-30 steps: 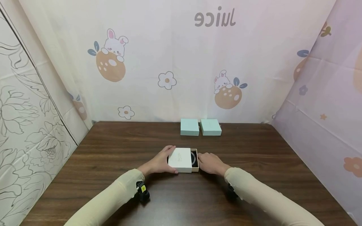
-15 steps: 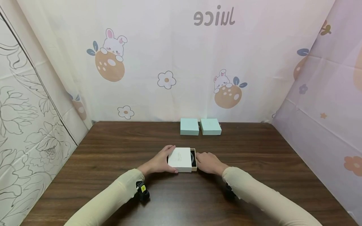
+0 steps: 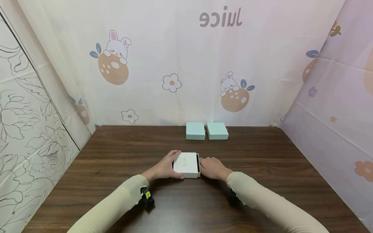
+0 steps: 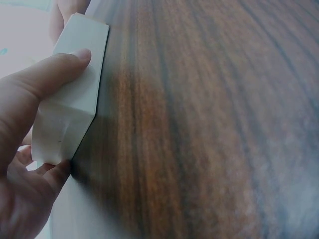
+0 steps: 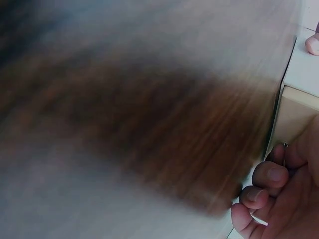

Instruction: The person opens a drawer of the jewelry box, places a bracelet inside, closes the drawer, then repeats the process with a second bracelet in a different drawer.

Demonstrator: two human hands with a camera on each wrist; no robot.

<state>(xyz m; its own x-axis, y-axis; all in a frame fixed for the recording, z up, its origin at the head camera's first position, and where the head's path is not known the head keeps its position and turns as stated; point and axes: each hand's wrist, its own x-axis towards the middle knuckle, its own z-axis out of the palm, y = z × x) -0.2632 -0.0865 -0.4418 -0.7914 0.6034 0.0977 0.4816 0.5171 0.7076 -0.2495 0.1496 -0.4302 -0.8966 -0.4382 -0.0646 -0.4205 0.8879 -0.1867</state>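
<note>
A small white drawer-style gift box [image 3: 185, 164] with faint lettering on its lid lies on the table. Its inner drawer [image 3: 199, 165] sticks out slightly at the right, leaving only a thin dark strip of the inside in sight. My left hand [image 3: 164, 165] grips the box's outer sleeve from the left. In the left wrist view the thumb [image 4: 75, 59] lies along one side, with the other fingers at the opposite side. My right hand [image 3: 214, 167] presses the drawer's end with curled fingers [image 5: 269, 174]. A tiny metallic bit shows by the fingertips in the right wrist view.
Two pale mint boxes, a left one [image 3: 195, 130] and a right one [image 3: 217, 130], stand side by side near the back edge of the dark wooden table [image 3: 131, 139]. Behind them hangs a printed curtain [image 3: 180, 48]. Wrist cameras are strapped to both forearms.
The drawer has slid leftward into the sleeve, and the ring-shaped thing inside is now covered. My right hand has moved left along with it. My left hand has stayed in place.
</note>
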